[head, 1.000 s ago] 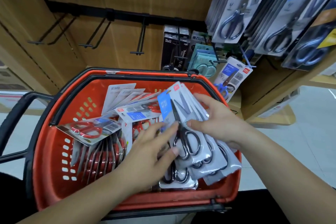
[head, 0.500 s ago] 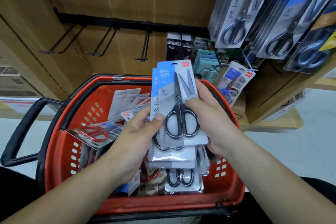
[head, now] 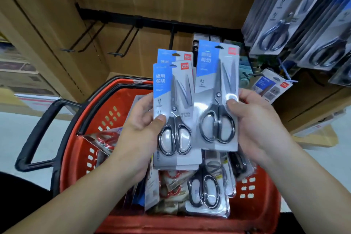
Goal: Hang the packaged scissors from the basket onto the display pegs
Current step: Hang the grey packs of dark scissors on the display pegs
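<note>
My left hand [head: 140, 131] grips a small stack of blue-and-grey scissor packs [head: 175, 116] with black-handled scissors, thumb on the front card. My right hand [head: 254, 119] holds a single pack of the same kind [head: 217, 97] by its right edge, thumb on the front, beside and slightly above the stack. Both are raised over the red basket [head: 76, 157], which holds several more packs [head: 206, 190], some with red handles. Bare black display pegs [head: 123, 43] stick out from a rail on the wooden wall behind.
The basket's black handle [head: 38, 131] juts out to the left. Filled pegs of larger scissor packs [head: 296, 15] hang at upper right, with smaller packs [head: 271, 85] below them. A wooden shelf edge runs along the right; pale floor shows on both sides.
The packs came up out of the basket. The right hand has drawn one pack off to the right of the stack, which stays in the left hand. The view tilted up toward the pegs.
</note>
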The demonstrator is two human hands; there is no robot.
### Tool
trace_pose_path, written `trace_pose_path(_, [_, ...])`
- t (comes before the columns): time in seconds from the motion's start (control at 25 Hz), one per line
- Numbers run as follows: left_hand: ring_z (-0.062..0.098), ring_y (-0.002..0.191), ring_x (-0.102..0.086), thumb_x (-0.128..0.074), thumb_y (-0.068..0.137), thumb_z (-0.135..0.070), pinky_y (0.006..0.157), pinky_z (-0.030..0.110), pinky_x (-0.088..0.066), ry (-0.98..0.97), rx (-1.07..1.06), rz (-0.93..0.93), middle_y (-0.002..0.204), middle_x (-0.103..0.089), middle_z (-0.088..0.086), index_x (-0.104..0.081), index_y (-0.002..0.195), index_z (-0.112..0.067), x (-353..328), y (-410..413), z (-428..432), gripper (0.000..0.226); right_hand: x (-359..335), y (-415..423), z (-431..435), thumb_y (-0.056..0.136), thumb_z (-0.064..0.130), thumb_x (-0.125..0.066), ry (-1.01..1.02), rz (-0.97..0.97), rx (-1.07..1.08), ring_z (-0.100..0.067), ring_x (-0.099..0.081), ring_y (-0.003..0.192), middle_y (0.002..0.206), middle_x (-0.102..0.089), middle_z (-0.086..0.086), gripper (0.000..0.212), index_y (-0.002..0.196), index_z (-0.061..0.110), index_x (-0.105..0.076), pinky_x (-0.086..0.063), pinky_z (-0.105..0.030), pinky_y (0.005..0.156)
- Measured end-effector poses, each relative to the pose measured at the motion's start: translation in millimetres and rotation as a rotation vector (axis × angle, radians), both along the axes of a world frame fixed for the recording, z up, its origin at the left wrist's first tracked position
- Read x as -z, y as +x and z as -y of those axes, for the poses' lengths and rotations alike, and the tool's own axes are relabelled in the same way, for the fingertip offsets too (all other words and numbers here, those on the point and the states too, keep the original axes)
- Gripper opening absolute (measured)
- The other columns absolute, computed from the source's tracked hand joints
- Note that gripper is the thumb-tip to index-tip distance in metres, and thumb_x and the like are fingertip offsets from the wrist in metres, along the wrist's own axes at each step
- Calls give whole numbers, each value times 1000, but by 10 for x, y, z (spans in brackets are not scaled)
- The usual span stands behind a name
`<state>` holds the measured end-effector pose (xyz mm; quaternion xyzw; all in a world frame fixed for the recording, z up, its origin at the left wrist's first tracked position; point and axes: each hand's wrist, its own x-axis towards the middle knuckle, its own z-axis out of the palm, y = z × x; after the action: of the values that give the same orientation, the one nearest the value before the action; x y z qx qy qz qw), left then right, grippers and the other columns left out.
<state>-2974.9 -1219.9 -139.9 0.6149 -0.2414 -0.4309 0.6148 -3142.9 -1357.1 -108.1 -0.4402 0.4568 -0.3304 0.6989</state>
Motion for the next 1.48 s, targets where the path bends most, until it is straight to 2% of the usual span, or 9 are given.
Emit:
trace_pose_path(0.2, [13,117,-73,-51,107,2,91,29,-61,-22,97,120,127,-74,-10,-52,128,-66,-59,-23,-1,71,35,31,-117,104,-2,-54,-104,-74,-51,-28,-76,82,98,-80,-14,21,113,13,-65,-61,-52,86])
trace_pose_path(0.36, [-12,121,-62,-42,108,7,88,11,-55,-39,186,185,130,-69,-30,-39,151,-54,-122,-92,21,75,75,63,-145,104,2,-59,-162,-104,-26,-32,-76,95,102,-80,-7,19,112,18,-68,-61,-50,91])
trace_pose_path(0.52, [-20,137,-41,-40,112,-10,116,19,-40,-51,152,278,144,-48,-46,-28,155,-58,-169,-196,49,65,23,105,-243,103,5,-61,-254,-161,-25,-25,-75,101,104,-78,2,26,108,29,-70,-59,-48,99])
trace_pose_path(0.68, [-23,132,-43,-43,112,-10,103,5,-43,-83,134,342,144,-51,-42,-32,157,-51,-263,-226,49,62,-192,8,-158,101,1,-59,-245,-151,110,-40,-74,97,93,-81,-1,24,106,22,-69,-60,-56,93])
trace_pose_path(0.8, [-19,126,-53,-46,111,-16,103,15,-50,-100,91,319,144,-55,-36,-34,157,-50,-417,-220,95,59,-437,-163,-77,96,-2,-55,-258,-86,259,-31,-73,85,84,-79,4,34,118,21,-66,-58,-44,82])
trace_pose_path(0.96, [-14,112,-65,-49,111,-18,77,5,-53,-149,101,327,132,-67,-30,-45,141,-59,-732,-350,234,50,-765,-447,-90,99,9,-62,-321,-15,378,-29,-77,100,102,-80,2,55,146,39,-54,-61,-50,96])
trace_pose_path(1.08, [-5,118,-66,-49,110,-17,83,11,-55,-177,152,354,135,-67,-27,-44,142,-60,-964,-530,400,54,-946,-716,-16,102,22,-66,-505,-56,443,-14,-76,91,95,-79,7,50,147,39,-55,-62,-37,88])
trace_pose_path(1.24, [14,108,-74,-48,108,-14,88,31,-57,-231,238,434,132,-73,-14,-45,150,-55,-1182,-806,823,59,-975,-1052,411,107,29,-57,-718,-184,534,15,-52,128,141,-54,38,50,154,43,-46,-46,-31,114])
trace_pose_path(1.48, [9,98,-76,-50,108,-18,72,19,-56,-240,250,409,123,-74,-24,-47,141,-64,-1320,-1229,1530,56,-795,-1390,1145,109,30,-52,-811,-308,616,29,-47,111,116,-41,57,51,145,64,-42,-40,-22,103])
